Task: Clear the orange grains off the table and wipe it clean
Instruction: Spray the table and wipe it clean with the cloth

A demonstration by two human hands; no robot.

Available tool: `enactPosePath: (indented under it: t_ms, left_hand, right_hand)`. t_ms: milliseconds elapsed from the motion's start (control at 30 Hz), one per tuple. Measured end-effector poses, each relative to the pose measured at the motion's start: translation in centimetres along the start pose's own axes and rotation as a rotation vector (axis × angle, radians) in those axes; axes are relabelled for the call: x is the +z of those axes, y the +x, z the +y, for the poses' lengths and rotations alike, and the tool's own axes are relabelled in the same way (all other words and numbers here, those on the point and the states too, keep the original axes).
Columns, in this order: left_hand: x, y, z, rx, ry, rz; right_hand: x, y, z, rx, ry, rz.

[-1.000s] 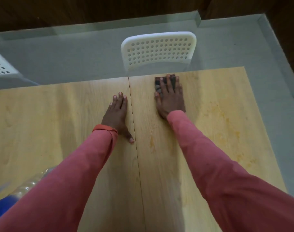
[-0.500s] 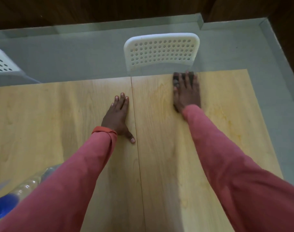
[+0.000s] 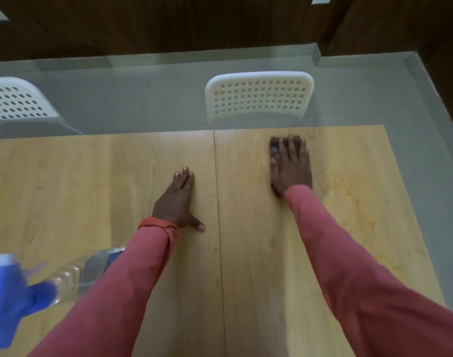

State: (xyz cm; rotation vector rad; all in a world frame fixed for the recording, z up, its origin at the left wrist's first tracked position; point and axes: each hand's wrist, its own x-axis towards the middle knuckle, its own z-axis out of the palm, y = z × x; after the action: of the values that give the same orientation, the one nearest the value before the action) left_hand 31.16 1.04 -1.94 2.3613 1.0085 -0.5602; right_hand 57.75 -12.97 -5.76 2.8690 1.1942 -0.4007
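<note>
- The spray bottle (image 3: 65, 276) lying near the left forearm carries a blue label, but its lettering is too blurred to read; no other writing shows on anything in view
- The left hand (image 3: 177, 202) lies flat on the wooden table (image 3: 91, 189), fingers straight and close together, thumb spread out toward the seam between the two tabletop panels; it holds nothing
- The right hand (image 3: 292, 168) lies palm down with fingers stretched out, pressing a dark cloth (image 3: 274, 150) against the table; the cloth peeps out beyond the fingertips and along the thumb side, most of it hidden under the palm
- That hand and cloth sit close to the far table edge, well apart from the left hand and on the other side of the seam
- Orange-yellow residue (image 3: 349, 194) smears the wood just to the outer side of the right hand and trails back along the right forearm toward the near edge; it looks more like a powdery stain than separate grains, though the view is soft there
- Both arms wear pink-red sleeves (image 3: 336, 253), the left cuff showing an orange band
- The bottle is clear with a blue trigger head (image 3: 11, 297), partly hidden behind the left sleeve
- A white perforated chair (image 3: 258, 96) stands beyond the far edge, ahead of the right hand; a second one (image 3: 14, 101) is far out past the left hand
</note>
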Motion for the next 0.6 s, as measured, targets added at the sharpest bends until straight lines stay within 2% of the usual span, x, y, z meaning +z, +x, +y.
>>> enactPosePath:
  t_ms: [100, 200, 267, 333, 367, 467, 533, 600]
  left_hand:
    - [0.0, 0.1, 0.1, -0.012, -0.014, -0.007]
    - [0.1, 0.1, 0.1, -0.018, -0.040, -0.002]
    - [0.2, -0.1, 0.2, -0.020, -0.049, 0.016]
    - [0.2, -0.1, 0.3, -0.019, -0.053, 0.018]
    - [0.2, -0.1, 0.3, -0.021, -0.061, 0.018]
    - [0.2, -0.1, 0.2, -0.020, -0.064, 0.024]
    - [0.3, 0.0, 0.2, -0.013, -0.059, 0.027]
    - [0.3, 0.1, 0.1, -0.012, -0.059, 0.025]
  right_hand:
    - [-0.8, 5.2, -5.6, -0.123, -0.040, 0.056]
    - [0.1, 1.4, -11.5, -0.405, -0.093, 0.041]
    - [1.0, -4.6, -11.2, -0.537, -0.085, -0.051]
    - [2.4, -9.4, -7.0, -0.575, -0.083, -0.075]
    - [2.8, -10.8, -4.0, -0.520, -0.098, -0.051]
    - [2.1, -8.4, 3.5, -0.171, -0.148, 0.001]
    - [0.2, -3.5, 4.5, 0.008, -0.072, -0.037]
    - [-1.2, 1.7, 2.3, 0.037, -0.008, 0.005]
